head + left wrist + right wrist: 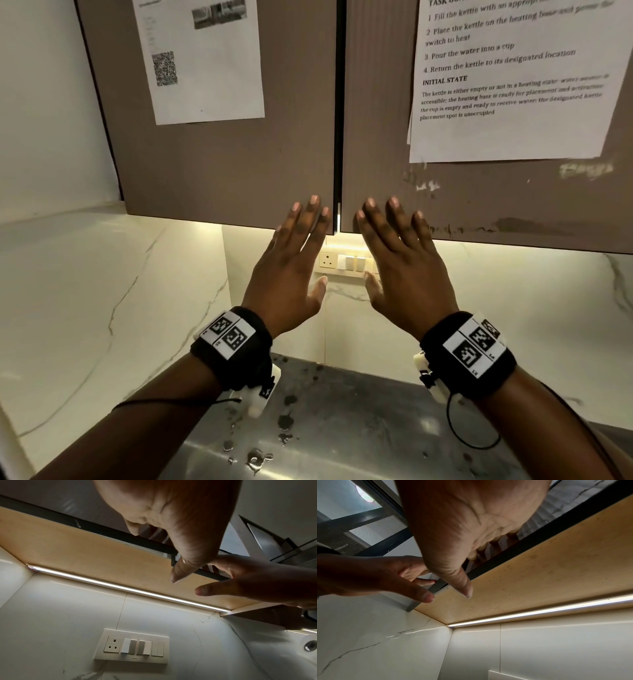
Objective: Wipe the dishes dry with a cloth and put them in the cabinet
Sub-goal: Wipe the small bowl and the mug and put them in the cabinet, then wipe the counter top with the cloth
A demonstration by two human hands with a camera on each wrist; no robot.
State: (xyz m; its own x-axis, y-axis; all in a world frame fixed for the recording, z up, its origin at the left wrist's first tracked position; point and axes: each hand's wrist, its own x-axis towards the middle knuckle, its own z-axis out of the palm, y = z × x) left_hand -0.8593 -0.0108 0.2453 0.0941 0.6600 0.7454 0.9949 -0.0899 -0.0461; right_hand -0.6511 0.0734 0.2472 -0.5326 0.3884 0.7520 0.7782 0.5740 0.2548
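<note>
The brown wall cabinet has two doors, a left door (pixel 222 164) and a right door (pixel 479 192), that meet at a dark seam with a thin lit slit at the bottom. My left hand (pixel 308 246) lies flat with straight fingers on the lower corner of the left door. My right hand (pixel 387 246) lies the same way on the lower corner of the right door. Both hands hold nothing. From below, the left palm (pixel 180 527) and right palm (pixel 462 534) sit over the doors' dark bottom edges. No dish or cloth is in view.
Printed sheets (pixel 507 78) are taped to both doors. Below the cabinet are a lit strip (pixel 120 586), a switch plate (pixel 133 647) on the marble wall, and a steel counter (pixel 342 428) with water drops.
</note>
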